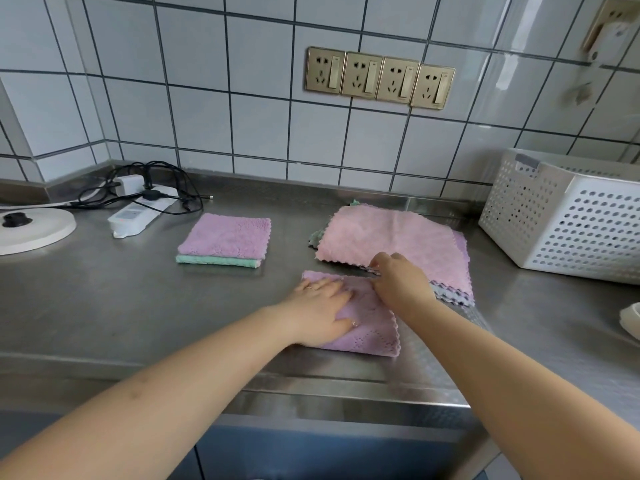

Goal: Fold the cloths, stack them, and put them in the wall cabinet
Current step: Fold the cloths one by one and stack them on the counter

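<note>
A folded purple cloth point(372, 332) lies near the steel counter's front edge. My left hand point(320, 311) presses flat on it with straight fingers. My right hand point(398, 278) rests at the cloth's far right corner, its fingertips hidden behind the hand. Further left sits a folded stack point(225, 240) with a purple cloth on top and a green one beneath. Behind my right hand lies a pile of unfolded cloths point(388, 237), pink on top, with grey and purple edges showing below. The wall cabinet is out of view.
A white perforated basket point(568, 216) stands at the right. A white power strip point(138, 211) with black cables lies at the back left, beside a round white base point(34, 230). Four wall sockets point(379, 77) sit on the tiled wall. A white object point(630, 320) peeks in at the right edge.
</note>
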Action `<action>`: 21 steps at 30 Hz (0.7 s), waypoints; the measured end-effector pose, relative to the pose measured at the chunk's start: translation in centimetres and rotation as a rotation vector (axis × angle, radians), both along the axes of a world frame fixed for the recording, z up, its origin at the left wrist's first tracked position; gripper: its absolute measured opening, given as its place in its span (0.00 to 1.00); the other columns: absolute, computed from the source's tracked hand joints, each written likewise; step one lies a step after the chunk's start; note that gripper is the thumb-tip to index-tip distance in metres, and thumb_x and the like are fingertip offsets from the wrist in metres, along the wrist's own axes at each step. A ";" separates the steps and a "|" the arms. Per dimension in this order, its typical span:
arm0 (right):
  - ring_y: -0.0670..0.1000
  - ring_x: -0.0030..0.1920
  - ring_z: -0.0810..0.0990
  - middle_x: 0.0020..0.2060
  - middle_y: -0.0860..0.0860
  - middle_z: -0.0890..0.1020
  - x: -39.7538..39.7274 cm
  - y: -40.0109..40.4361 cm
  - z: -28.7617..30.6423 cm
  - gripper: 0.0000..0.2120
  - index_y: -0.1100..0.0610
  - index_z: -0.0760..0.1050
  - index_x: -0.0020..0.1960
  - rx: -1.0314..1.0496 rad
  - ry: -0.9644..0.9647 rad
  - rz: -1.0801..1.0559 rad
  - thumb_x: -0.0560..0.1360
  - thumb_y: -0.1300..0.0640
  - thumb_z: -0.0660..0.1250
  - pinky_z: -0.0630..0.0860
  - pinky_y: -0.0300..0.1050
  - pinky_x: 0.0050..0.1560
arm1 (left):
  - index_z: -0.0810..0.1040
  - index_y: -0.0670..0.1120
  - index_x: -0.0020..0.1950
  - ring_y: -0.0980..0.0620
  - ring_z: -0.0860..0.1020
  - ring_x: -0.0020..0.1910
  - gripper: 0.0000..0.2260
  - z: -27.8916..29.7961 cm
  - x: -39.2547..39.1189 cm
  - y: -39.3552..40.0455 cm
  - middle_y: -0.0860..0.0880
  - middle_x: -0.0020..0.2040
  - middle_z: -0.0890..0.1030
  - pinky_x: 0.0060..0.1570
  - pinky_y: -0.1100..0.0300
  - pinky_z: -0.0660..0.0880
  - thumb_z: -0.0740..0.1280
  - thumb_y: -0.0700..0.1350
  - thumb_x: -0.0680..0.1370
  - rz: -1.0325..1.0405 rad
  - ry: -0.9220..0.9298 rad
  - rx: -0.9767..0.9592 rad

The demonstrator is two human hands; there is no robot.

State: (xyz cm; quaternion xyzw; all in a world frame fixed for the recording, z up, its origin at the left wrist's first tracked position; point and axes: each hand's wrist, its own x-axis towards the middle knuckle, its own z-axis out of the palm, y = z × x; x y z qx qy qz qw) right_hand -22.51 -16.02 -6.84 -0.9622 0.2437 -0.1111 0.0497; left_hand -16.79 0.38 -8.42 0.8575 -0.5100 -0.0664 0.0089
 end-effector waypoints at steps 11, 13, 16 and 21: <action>0.46 0.76 0.52 0.76 0.44 0.56 -3.5 3.8 -2.8 0.22 0.48 0.56 0.75 0.106 0.102 0.190 0.82 0.47 0.47 0.52 0.62 0.71 | 0.46 0.49 0.77 0.53 0.43 0.77 0.31 -0.3 -0.5 -0.2 0.51 0.78 0.44 0.75 0.49 0.41 0.49 0.61 0.79 0.091 0.048 -0.037; 0.47 0.77 0.49 0.77 0.45 0.52 -3.8 3.2 -2.9 0.24 0.49 0.53 0.76 0.108 0.167 0.138 0.81 0.44 0.46 0.48 0.64 0.72 | 0.45 0.49 0.77 0.52 0.42 0.77 0.33 -0.1 -0.4 0.1 0.51 0.78 0.43 0.75 0.49 0.41 0.51 0.63 0.78 0.129 0.071 -0.028; 0.50 0.77 0.49 0.77 0.47 0.51 -4.6 2.3 -2.9 0.28 0.48 0.48 0.77 0.124 0.230 0.054 0.80 0.40 0.44 0.46 0.66 0.72 | 0.45 0.48 0.78 0.52 0.42 0.77 0.35 0.0 0.1 1.2 0.50 0.78 0.42 0.75 0.48 0.40 0.50 0.65 0.78 0.176 0.074 -0.017; 0.52 0.76 0.53 0.76 0.49 0.57 -6.0 2.1 -2.3 0.29 0.50 0.49 0.77 0.071 0.218 0.004 0.80 0.39 0.45 0.46 0.64 0.73 | 0.44 0.49 0.77 0.48 0.46 0.77 0.35 -0.2 0.8 3.1 0.48 0.78 0.46 0.75 0.47 0.41 0.49 0.66 0.77 0.312 0.102 -0.026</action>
